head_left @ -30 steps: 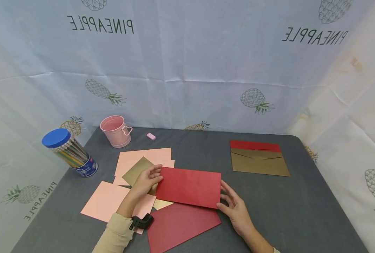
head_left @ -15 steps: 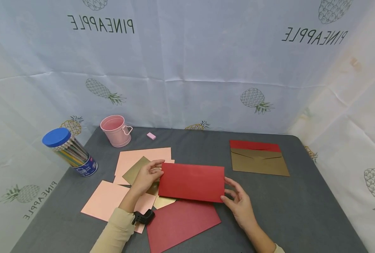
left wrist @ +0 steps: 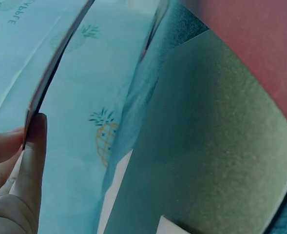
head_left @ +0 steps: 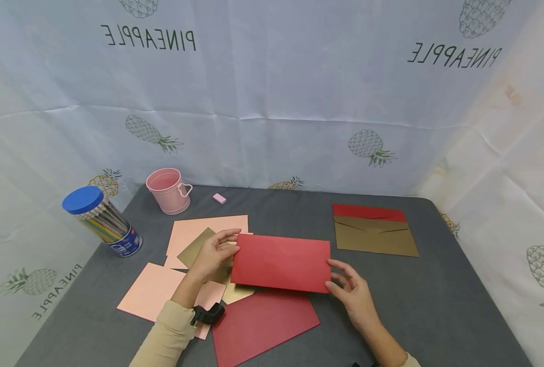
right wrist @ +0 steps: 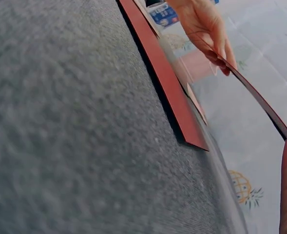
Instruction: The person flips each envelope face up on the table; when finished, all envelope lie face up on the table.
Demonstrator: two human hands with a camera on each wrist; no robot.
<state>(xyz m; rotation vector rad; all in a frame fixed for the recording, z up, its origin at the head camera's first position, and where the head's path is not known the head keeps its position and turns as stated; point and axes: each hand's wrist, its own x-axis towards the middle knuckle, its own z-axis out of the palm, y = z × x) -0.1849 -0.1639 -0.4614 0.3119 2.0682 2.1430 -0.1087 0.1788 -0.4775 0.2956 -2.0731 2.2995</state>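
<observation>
Two bare hands hold a red paper rectangle (head_left: 281,262) raised above the middle of a grey desk (head_left: 441,316), its long sides running roughly along the desk's far edge. The left hand (head_left: 213,257) pinches the left end between thumb and fingers; the right hand (head_left: 354,296) pinches the right end the same way. Seen side-on by the right wrist camera, the paper bows slightly, so creasing seems the main risk: hands pushing toward each other would likely buckle it. With only the short ends gripped, a slip on one side could drop that end onto the darker red piece (head_left: 263,329), which lies partly below, toward the desk's near side, and knock it askew. The left forearm (head_left: 187,294) crosses above peach sheets (head_left: 153,288) on the desk's left half; a low sweep could drag them, though whether it touches them is unclear. A pink bucket (head_left: 168,198) by the far left corner and a gold envelope (head_left: 375,238) near the far right corner look safely apart.
</observation>
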